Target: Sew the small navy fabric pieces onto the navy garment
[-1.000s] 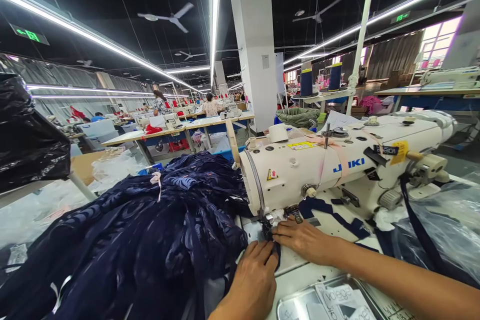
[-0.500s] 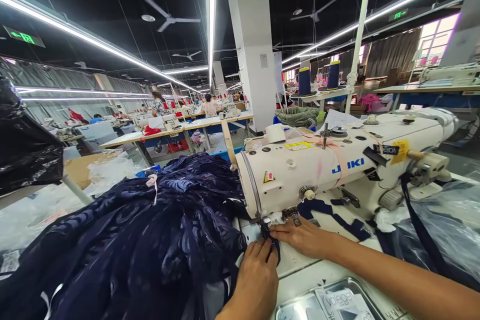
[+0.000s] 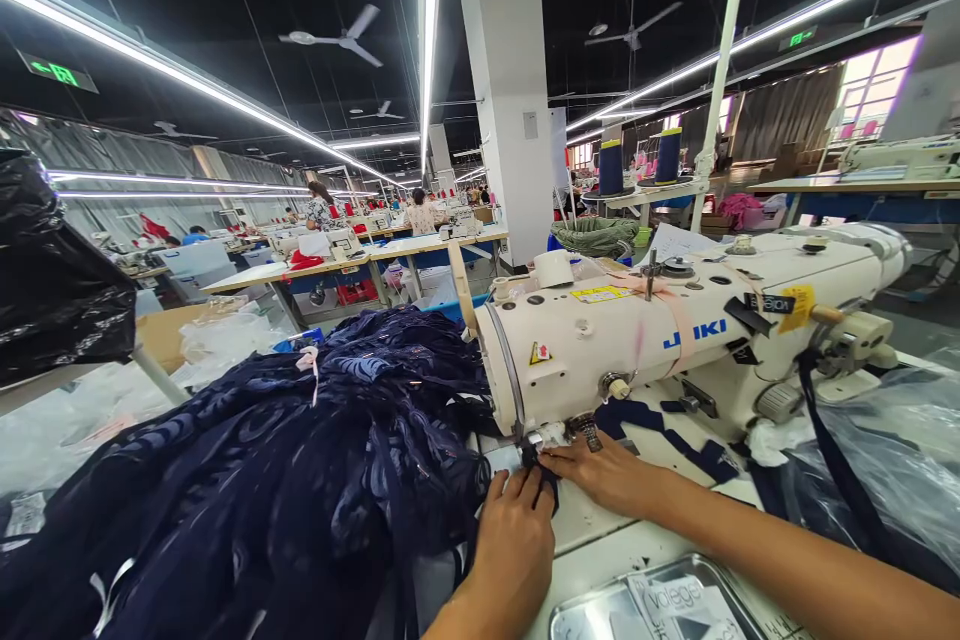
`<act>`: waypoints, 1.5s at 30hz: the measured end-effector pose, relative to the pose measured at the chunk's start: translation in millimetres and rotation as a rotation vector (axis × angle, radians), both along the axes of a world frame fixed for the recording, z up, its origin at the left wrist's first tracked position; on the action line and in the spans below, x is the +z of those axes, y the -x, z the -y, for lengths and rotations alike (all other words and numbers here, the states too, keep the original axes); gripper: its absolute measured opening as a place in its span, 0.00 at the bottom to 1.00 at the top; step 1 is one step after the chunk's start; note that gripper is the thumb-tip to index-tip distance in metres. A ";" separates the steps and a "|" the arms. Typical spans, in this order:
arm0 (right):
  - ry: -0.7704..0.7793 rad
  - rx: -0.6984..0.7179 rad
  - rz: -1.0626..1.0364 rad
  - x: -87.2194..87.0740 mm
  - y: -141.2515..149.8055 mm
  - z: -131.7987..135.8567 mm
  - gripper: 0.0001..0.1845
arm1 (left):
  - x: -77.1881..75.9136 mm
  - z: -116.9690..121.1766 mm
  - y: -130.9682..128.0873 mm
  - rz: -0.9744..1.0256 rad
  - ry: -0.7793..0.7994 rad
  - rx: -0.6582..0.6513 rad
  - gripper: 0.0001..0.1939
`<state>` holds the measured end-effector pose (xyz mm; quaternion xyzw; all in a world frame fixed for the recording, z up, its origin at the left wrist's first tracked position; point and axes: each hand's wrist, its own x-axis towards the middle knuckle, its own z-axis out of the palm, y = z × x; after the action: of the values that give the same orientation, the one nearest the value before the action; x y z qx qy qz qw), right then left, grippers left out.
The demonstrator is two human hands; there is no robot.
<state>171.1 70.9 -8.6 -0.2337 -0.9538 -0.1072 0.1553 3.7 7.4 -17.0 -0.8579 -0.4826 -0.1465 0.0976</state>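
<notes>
At the needle end of a white JUKI sewing machine (image 3: 577, 350), both hands work on a small piece of navy fabric (image 3: 553, 492). My left hand (image 3: 514, 535) comes from the front, its fingers bent together with the tips pressing on the fabric. From the right reaches my right hand (image 3: 600, 472), fingers close together, the tips holding the fabric down beside the presser foot (image 3: 531, 444). The needle and part of the fabric are hidden by the machine head and my fingers. Left of the hands lies a large heap of navy garments (image 3: 300, 480), its edge close to my left hand.
A metal tray (image 3: 559, 620) with printed labels (image 3: 682, 605) sits at the front. Navy scraps (image 3: 701, 455) lie behind my right forearm, with clear plastic (image 3: 892, 440) farther right. A black plastic bag (image 3: 60, 270) hangs at left. Thread cones (image 3: 611, 165) stand behind the machine.
The view has shifted slightly. My left fingertips have moved a little back to the left and are slightly more spread. My right hand stays almost in place beside the presser foot.
</notes>
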 end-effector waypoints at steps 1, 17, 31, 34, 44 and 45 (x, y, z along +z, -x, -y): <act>-0.008 -0.008 -0.007 -0.3 0.2 0.0 0.23 | 0.5 -0.5 -0.2 -0.003 0.008 0.003 0.19; 0.008 -0.053 -0.074 3.2 1.0 0.2 0.17 | 5.8 3.0 13.0 0.105 0.008 -0.091 0.22; 0.153 -0.045 -0.163 -3.9 5.8 15.7 0.14 | 21.0 -4.9 30.4 0.231 0.016 -0.108 0.20; 0.286 -0.045 -0.244 -6.4 3.4 11.0 0.16 | 21.3 -2.4 27.0 0.178 0.048 -0.092 0.20; 0.339 0.025 -0.294 -10.1 -1.7 5.2 0.16 | 14.5 -8.4 31.5 0.134 0.096 -0.077 0.23; 0.326 0.029 -0.284 -10.7 -1.7 5.2 0.16 | 14.4 -9.0 31.7 0.129 0.088 -0.079 0.22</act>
<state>172.8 65.7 -19.2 -0.2548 -0.9303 0.0848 0.2499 -28.0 16.4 -2.6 -0.8686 -0.4596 -0.1839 0.0224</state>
